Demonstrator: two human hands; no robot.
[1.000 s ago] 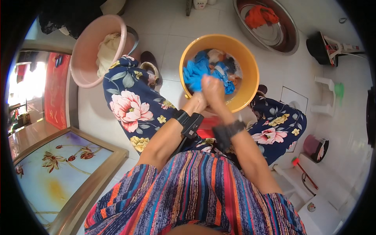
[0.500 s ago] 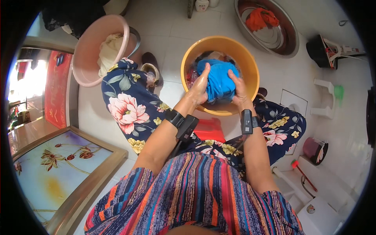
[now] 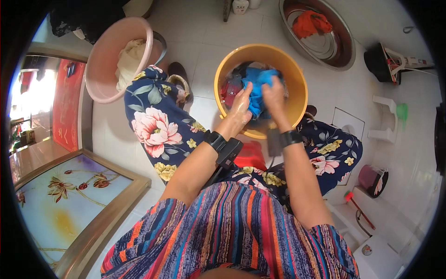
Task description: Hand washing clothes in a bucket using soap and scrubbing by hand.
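A yellow bucket (image 3: 296, 109) stands on the floor between my knees, with wet clothes and water inside. Over it I hold a wet blue cloth (image 3: 253, 95), bunched up. My left hand (image 3: 240, 103) is closed on its left side, wet and a little soapy. On the cloth's right side is my right hand (image 3: 274, 97), smeared by motion but bent round the fabric. Dark and reddish laundry (image 3: 232, 88) lies in the bucket beneath, partly hidden by the cloth and my hands.
A pink basin (image 3: 104, 60) with cream cloth stands at the far left. At the far right a metal basin (image 3: 346, 46) holds an orange-red cloth (image 3: 312, 24). A red stool (image 3: 251, 155) is below the bucket. White bottles (image 3: 240, 6) stand at the back; a framed picture (image 3: 76, 190) is at the left.
The blue cloth has gone from a wide bundle to a narrower one. My hands have come closer together, the right one moving left and blurring.
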